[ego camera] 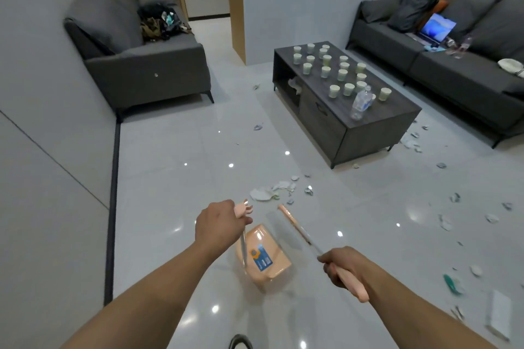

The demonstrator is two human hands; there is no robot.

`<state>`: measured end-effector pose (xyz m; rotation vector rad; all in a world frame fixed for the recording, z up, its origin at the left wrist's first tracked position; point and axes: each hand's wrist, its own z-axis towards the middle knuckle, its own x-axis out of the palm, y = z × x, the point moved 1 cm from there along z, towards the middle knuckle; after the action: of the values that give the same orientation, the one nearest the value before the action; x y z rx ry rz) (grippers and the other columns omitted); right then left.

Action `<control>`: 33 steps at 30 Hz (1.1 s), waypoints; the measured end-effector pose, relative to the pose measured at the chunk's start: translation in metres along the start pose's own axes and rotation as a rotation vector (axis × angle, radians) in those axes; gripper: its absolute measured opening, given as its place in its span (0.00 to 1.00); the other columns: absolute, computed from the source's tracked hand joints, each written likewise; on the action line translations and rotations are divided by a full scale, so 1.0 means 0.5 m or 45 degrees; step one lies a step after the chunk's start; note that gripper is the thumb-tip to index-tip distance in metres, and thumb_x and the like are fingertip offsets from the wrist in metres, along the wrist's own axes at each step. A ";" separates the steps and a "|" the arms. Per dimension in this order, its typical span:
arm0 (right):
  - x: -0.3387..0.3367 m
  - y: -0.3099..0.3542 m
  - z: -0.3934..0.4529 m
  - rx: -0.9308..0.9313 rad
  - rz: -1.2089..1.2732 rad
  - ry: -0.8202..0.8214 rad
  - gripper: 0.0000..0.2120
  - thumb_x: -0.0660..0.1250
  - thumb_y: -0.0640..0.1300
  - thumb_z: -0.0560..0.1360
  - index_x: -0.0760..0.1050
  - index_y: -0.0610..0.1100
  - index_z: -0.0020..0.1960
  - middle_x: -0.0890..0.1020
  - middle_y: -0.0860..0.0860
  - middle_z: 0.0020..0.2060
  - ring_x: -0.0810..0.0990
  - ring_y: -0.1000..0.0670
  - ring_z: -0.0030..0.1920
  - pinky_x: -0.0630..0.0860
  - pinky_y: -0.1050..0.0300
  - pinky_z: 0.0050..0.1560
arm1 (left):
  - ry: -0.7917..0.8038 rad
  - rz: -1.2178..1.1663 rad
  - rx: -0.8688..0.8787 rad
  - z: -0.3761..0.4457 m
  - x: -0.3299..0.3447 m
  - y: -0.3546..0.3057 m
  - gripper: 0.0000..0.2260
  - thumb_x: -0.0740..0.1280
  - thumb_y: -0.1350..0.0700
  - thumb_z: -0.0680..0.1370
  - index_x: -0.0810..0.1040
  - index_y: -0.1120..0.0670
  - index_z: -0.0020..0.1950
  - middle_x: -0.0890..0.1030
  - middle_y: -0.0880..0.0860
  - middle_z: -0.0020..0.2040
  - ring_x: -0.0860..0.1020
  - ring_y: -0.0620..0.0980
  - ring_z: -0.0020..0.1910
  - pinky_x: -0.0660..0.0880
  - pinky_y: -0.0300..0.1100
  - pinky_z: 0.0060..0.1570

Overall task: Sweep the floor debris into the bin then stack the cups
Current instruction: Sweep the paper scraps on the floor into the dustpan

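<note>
My left hand grips the upright handle of a peach dustpan, whose pan sits on the floor between my arms. My right hand grips the peach handle of a broom; its head points away from me, just right of the dustpan. A cluster of white and grey paper scraps lies on the floor just beyond both tools. More scraps are scattered to the right. Several pale green cups stand apart on the dark coffee table.
A clear plastic bottle stands on the coffee table among the cups. A grey sofa is at the left, another sofa with a laptop at the right. A counter stands at the back. A white flat object lies at the right.
</note>
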<state>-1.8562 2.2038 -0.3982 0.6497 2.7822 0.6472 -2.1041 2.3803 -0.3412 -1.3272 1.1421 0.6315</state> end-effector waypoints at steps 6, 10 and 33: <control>0.076 0.113 0.066 -0.016 0.052 -0.040 0.05 0.68 0.35 0.75 0.74 0.35 0.48 0.71 0.45 0.28 0.65 0.51 0.24 0.64 0.60 0.25 | 0.042 0.011 0.009 0.165 -0.011 0.025 0.17 0.71 0.38 0.71 0.71 0.48 0.36 0.75 0.47 0.36 0.74 0.53 0.38 0.65 0.43 0.35; 0.093 0.204 0.131 -0.021 0.021 -0.108 0.05 0.68 0.33 0.76 0.74 0.32 0.48 0.73 0.45 0.24 0.67 0.50 0.21 0.67 0.61 0.23 | 0.065 0.041 0.008 0.275 -0.001 0.028 0.17 0.71 0.38 0.71 0.70 0.48 0.36 0.75 0.48 0.36 0.74 0.53 0.38 0.65 0.43 0.34; 0.005 0.756 0.658 0.283 0.194 -0.290 0.08 0.61 0.41 0.83 0.72 0.36 0.48 0.74 0.44 0.36 0.71 0.50 0.31 0.71 0.60 0.27 | 0.212 0.353 -0.171 0.910 0.112 -0.036 0.18 0.68 0.38 0.73 0.69 0.51 0.36 0.72 0.48 0.33 0.72 0.55 0.35 0.63 0.44 0.33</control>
<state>-1.6209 2.6306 -0.5137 0.9237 2.6291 0.2701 -1.9413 2.7963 -0.4470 -1.3661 1.4564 0.8223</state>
